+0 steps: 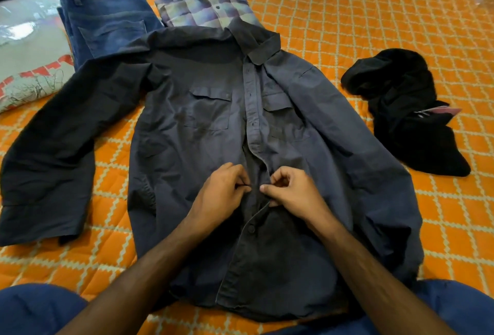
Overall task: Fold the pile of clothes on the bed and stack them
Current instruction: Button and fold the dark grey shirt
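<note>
Dark grey shirt [213,126], spread face-up on orange quilt [374,27]. Left hand [223,190] and right hand [291,190] pinch its placket edges, apparently at a button. Folded jeans [107,19] beyond.

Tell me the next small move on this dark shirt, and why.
Probably finish fastening the button that the left hand and right hand pinch at the dark blue shirt: its placket is closed above them and gapes open below, so folding seems premature.

No readable text, brand, number or sign is showing anywhere; a small tag on the black garment [406,112] is appearing too blurred to read.
</note>
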